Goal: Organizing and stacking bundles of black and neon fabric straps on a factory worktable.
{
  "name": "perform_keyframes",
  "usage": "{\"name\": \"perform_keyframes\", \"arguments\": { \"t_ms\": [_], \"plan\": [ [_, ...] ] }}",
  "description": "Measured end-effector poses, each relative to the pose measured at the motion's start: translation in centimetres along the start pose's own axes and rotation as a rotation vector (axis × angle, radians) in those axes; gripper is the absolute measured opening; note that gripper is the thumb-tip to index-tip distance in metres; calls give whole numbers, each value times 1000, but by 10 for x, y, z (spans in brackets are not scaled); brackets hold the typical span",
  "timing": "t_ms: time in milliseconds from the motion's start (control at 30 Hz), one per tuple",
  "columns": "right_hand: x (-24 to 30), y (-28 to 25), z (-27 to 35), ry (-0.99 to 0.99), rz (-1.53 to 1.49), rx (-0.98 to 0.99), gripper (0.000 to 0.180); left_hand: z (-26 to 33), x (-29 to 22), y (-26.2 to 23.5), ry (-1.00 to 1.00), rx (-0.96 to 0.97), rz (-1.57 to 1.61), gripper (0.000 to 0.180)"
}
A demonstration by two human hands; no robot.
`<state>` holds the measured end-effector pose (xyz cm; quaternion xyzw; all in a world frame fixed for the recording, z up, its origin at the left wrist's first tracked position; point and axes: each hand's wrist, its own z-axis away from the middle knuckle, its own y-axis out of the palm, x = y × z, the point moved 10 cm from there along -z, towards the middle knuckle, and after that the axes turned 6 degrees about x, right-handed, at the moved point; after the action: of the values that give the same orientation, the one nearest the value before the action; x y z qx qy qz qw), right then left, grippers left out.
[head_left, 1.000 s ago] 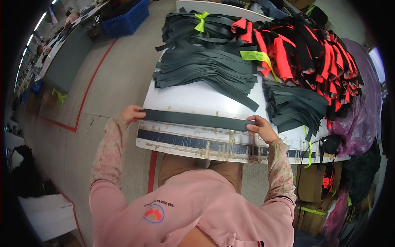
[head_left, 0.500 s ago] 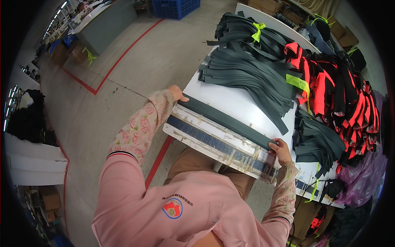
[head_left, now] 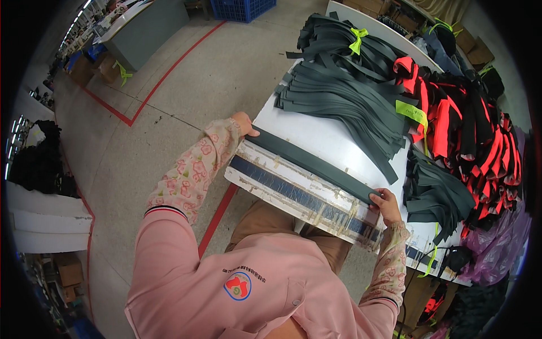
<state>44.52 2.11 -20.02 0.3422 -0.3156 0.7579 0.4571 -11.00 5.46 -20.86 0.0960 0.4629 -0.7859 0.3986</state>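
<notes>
A long dark grey strip [head_left: 313,165] lies stretched flat along the near edge of the white bench [head_left: 316,135]. The left hand [head_left: 244,122] pinches its far end and the right hand [head_left: 387,204] grips the other end. Just beyond it lies a heap of grey strips [head_left: 339,96], with red-and-black pieces [head_left: 463,130] farther right.

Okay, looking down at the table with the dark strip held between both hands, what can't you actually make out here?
- Head view: the fingertips of the left hand curl over the dark strip, so the grip underneath is hidden.
- The right hand covers the strip's other end.
- The table front edge under the strip is blocked by the person's body.
- The red and black pile bends and blurs toward the rim; single pieces cannot be told apart.
</notes>
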Motion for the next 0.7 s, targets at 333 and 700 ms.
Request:
{"name": "perform_keyframes", "arguments": {
  "t_ms": [333, 700],
  "plan": [
    [3, 3, 0, -15, 24, -30, 25, -12, 4, 3, 0, 35, -88, 46],
    [-14, -27, 23, -181, -64, -214, 62, 7, 26, 2, 112, 46, 372, 61]
  ]
}}
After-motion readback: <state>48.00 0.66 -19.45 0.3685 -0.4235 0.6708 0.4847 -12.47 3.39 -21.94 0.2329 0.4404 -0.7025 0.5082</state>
